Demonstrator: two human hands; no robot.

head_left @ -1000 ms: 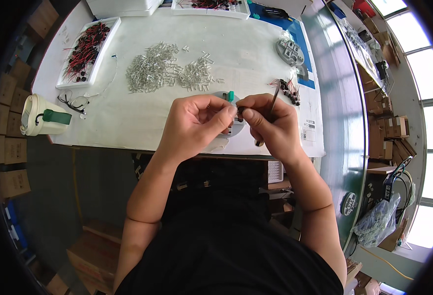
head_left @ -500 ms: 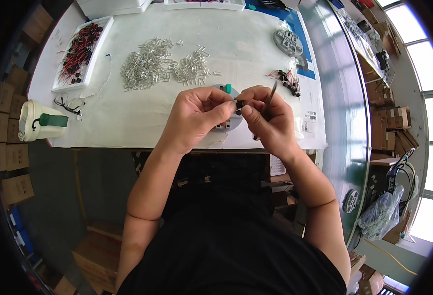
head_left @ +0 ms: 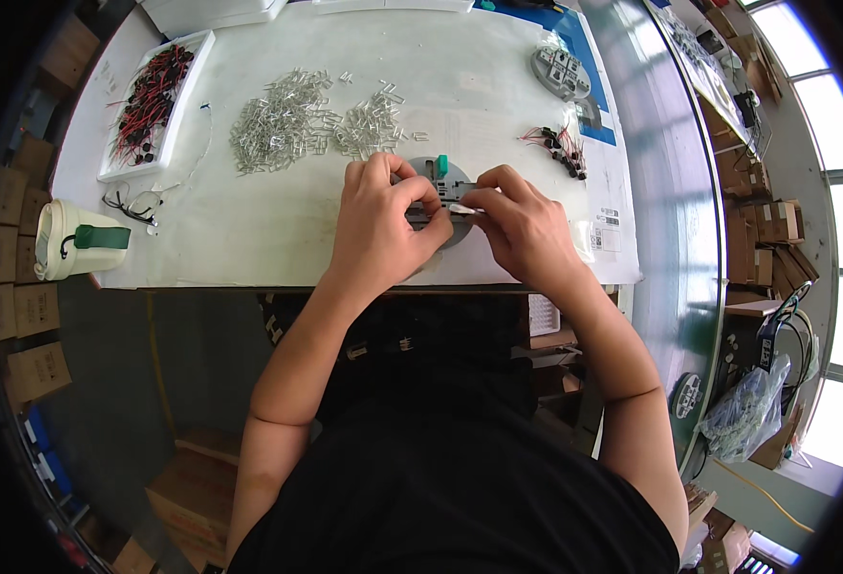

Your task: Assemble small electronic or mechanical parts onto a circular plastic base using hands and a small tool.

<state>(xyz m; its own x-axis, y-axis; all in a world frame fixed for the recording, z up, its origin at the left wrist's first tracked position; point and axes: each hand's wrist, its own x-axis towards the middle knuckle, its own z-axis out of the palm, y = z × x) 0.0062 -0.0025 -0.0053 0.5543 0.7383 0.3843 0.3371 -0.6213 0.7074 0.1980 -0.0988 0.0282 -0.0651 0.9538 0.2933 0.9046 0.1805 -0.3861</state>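
A round grey fixture (head_left: 456, 176) with a green block (head_left: 442, 166) on it lies near the table's front edge. My left hand (head_left: 385, 218) bends over its left side, thumb and fingers closed in at the middle; whatever they hold there is hidden. From the right, my right hand (head_left: 528, 228) grips a slim tool (head_left: 461, 209) whose pale tip points at the left thumb. Most of that tool is covered by the fingers. The small black part seen earlier cannot be made out now.
Loose U-shaped metal pins (head_left: 283, 122) lie in piles beyond my left hand. A white tray (head_left: 207, 59) holds black parts with red wires; more wired parts (head_left: 565, 153) lie at right. Another round fixture (head_left: 561, 73) sits far right. A cream bucket (head_left: 56, 239) and glasses (head_left: 132, 206) are at left.
Both hands have gone from pinching a small black part above the fixture to working down at it. The slim tool has swung from upright to lying leftward over the fixture.
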